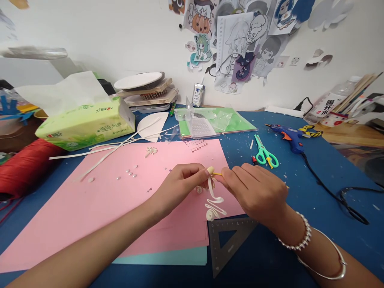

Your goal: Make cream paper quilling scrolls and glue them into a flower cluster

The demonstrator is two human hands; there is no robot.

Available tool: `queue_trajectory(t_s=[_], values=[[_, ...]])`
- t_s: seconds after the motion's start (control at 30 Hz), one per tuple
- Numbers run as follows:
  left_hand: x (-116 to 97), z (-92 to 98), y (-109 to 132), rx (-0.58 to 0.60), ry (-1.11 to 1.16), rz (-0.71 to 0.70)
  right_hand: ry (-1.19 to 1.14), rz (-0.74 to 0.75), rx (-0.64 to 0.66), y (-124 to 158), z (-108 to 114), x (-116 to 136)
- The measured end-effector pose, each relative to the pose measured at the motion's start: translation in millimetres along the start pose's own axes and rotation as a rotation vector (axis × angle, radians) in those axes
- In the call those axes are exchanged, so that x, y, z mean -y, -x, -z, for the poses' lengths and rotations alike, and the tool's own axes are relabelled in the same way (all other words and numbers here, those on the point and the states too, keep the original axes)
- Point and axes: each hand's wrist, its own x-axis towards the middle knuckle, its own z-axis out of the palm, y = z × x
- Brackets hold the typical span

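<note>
My left hand [180, 185] pinches the top of a white paper strip [213, 202] that curls down onto the pink paper sheet [90, 200]. My right hand [255, 191] is closed around a thin yellow-tipped tool [217, 174], whose tip meets the strip at my left fingertips. The strip's lower end is coiled, just above a dark set square [228, 244]. Several small pearl beads [131, 173] and a small white paper flower [151, 151] lie on the pink sheet further left.
Long white strips [114, 150] and a green tissue pack [87, 126] lie at back left, a red thread spool [24, 166] far left. Green scissors [265, 154] and a blue glue gun [289, 138] with its cable lie on the blue mat to the right.
</note>
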Motion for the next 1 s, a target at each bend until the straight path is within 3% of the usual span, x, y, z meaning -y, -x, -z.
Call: queue_trajectory(t_s=[0.3, 0.7, 0.87, 1.0], values=[[-0.6, 0.2, 1.0, 0.009, -0.048, -0.015, -0.027, -0.003, 0.003, 0.9, 1.2, 1.4], [2.0, 1.4, -1.8, 0.027, 0.065, 0.036, -0.047, -0.067, 0.041, 0.3, -1.4, 3.0], [1.1, 2.6, -1.8, -0.016, 0.063, 0.031, -0.210, -0.130, 0.107, -0.5, -6.2, 2.7], [1.7, 5.3, -2.0, -0.047, -0.092, -0.036, -0.511, -0.259, 0.191, -2.8, -8.5, -1.6]])
